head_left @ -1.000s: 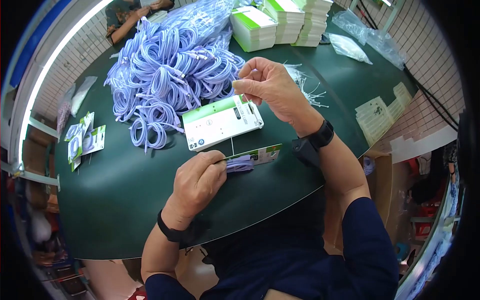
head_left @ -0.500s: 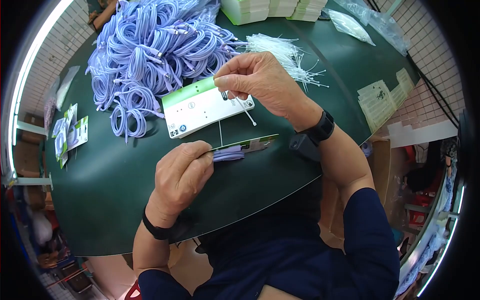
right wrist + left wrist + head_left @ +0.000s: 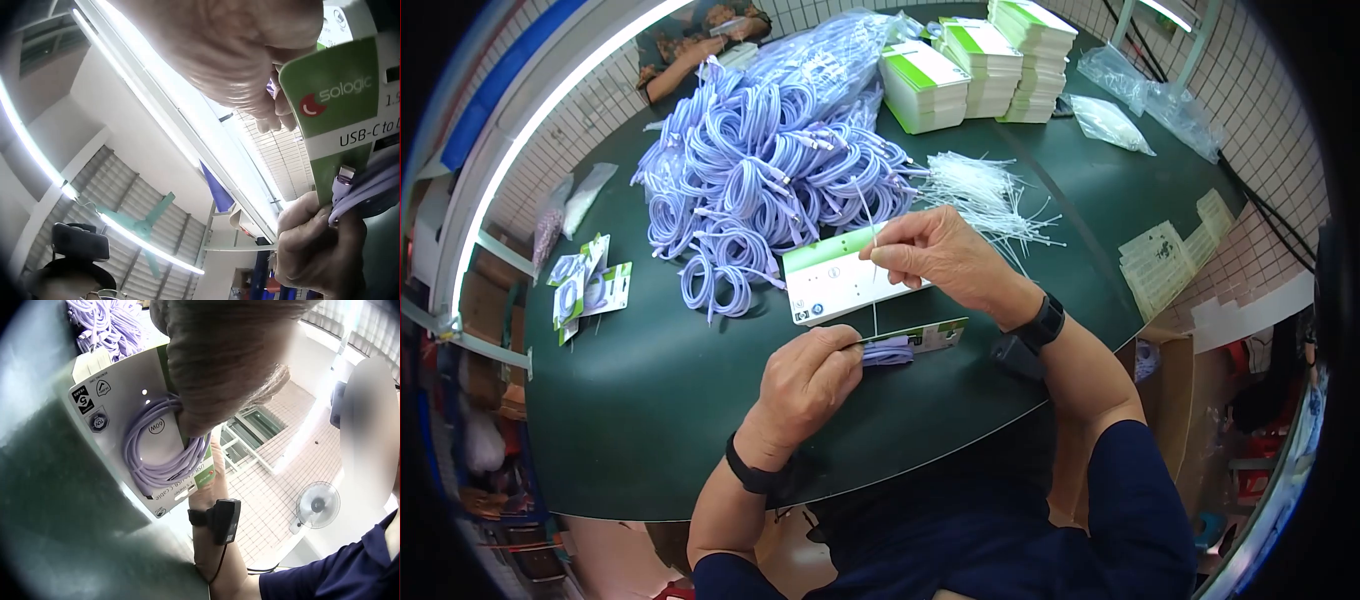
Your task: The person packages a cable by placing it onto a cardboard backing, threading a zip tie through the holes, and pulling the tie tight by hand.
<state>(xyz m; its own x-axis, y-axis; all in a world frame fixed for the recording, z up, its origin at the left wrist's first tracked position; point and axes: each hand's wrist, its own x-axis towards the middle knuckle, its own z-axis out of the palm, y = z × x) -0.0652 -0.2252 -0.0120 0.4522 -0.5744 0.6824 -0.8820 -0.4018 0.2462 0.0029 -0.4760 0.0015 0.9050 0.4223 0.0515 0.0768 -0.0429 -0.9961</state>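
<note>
Left hand (image 3: 808, 385) grips the printed card (image 3: 941, 334) and purple cable coil (image 3: 887, 352) together, above the worktop (image 3: 650, 430), toward its near edge. Thumb sits on the coil, likely so it can't slip off. Card is steeply tilted, coil side facing me, which I'd say gives my right hand (image 3: 955, 262) access from the far side. Right hand pinches a thin white strand above it; another length (image 3: 875, 315) stands up from the card. Can't tell if they're joined. Carded coils (image 3: 590, 292) lie near the left edge. Loose white ties (image 3: 975, 190) sit beyond my right hand, beside the cable heap (image 3: 750, 150), probably for short reach.
</note>
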